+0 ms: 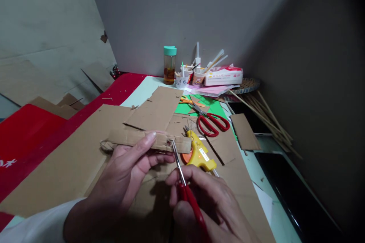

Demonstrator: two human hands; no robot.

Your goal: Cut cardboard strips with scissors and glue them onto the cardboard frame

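My left hand [134,167] pinches a long folded cardboard strip [142,139], thumb on its front face and fingers underneath. Near the strip's right end is a small, rough hole [169,143]. Held in my right hand [208,197] is a slim pair of red-handled scissors [179,167], pointing up and away, blades nearly together. Their tip meets the strip at the hole; how deep it goes cannot be seen. Just behind the strip's right end lies a yellow glue gun [201,152]. Larger red-handled scissors [212,121] rest beyond it.
Cardboard sheets [71,152] cover much of the table. Farther back stand a bottle with a teal lid [170,64], paper cups [199,78] with sticks and a tissue box [224,76]. To the right are wooden sticks [265,117] and a black phone-like slab [293,193].
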